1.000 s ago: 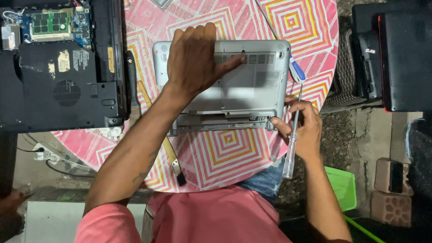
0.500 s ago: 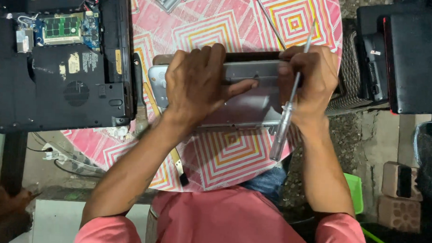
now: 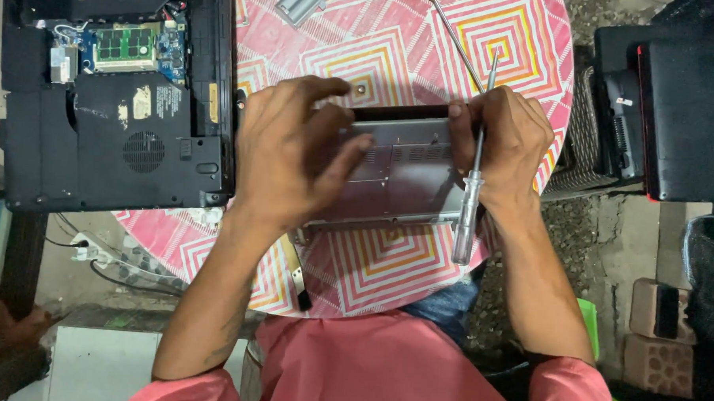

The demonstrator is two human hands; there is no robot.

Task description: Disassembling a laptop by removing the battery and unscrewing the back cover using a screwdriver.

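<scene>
A small silver laptop (image 3: 405, 178) lies bottom side up in the middle of the frame, on a round desk (image 3: 393, 63) covered with a pink cloth patterned in nested squares. Much of its underside is hidden: the left hand (image 3: 295, 155) lies spread over its left half, fingers loosely fanned and pressing flat rather than closed around anything, so the left edge of the laptop cannot be made out. The right hand (image 3: 505, 146) clasps the laptop's upper right corner, its grip curled over the edge, and the same hand also pinches a screwdriver (image 3: 472, 189) with a clear handle. The handle hangs down past the laptop's lower edge, and the thin shaft sticks up beyond the knuckles toward the top of the frame; the middle of the tool is covered by the fingers. A dark strip along the laptop's far edge shows between the two hands, but what it is cannot be told.

At upper left a larger black laptop (image 3: 115, 105) lies opened up, a green circuit board showing in its bay; its top is cut off by the frame. A grey bar-shaped part (image 3: 301, 1) and a second thin tool (image 3: 454, 38) lie at the top edge, both partly cut off. Dark laptops (image 3: 669, 109) are stacked at the right edge.
</scene>
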